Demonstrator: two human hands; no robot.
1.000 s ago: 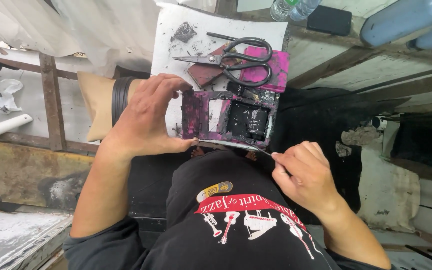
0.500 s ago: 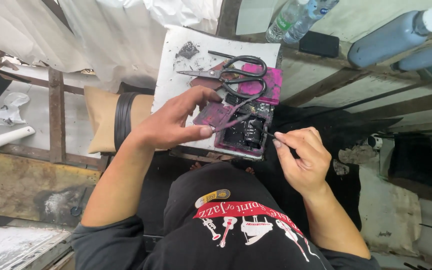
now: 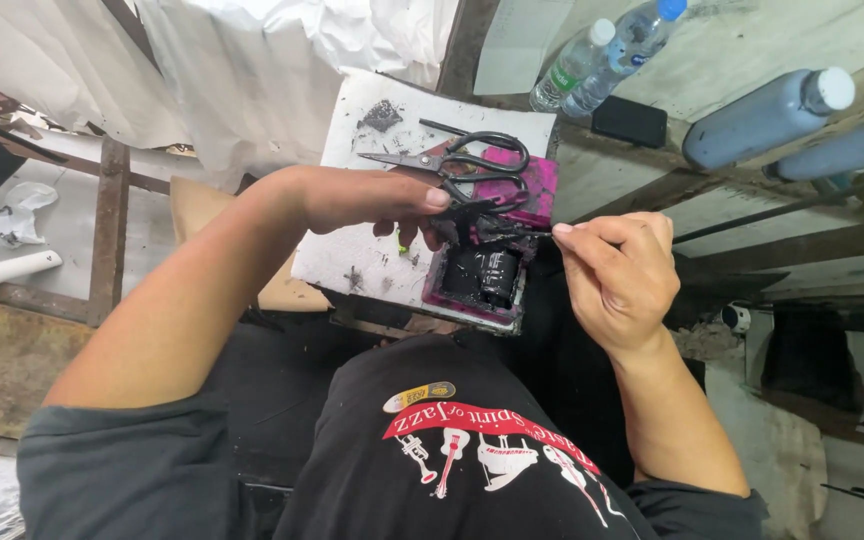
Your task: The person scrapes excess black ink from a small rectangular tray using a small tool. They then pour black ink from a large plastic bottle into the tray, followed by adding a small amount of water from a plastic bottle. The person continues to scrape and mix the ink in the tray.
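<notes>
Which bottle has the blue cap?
The clear plastic bottle at the top, right of its white-capped clear twin. The big grey bottle further right has a white cap.

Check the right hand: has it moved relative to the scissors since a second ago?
Yes. The right hand has risen from the board's near edge to beside the stained cartridge, closer to the scissors.

Black scissors (image 3: 472, 165) lie on a white, ink-smudged board (image 3: 372, 230); magenta-stained pad (image 3: 522, 190); glossy black cartridge (image 3: 482, 278).
</notes>
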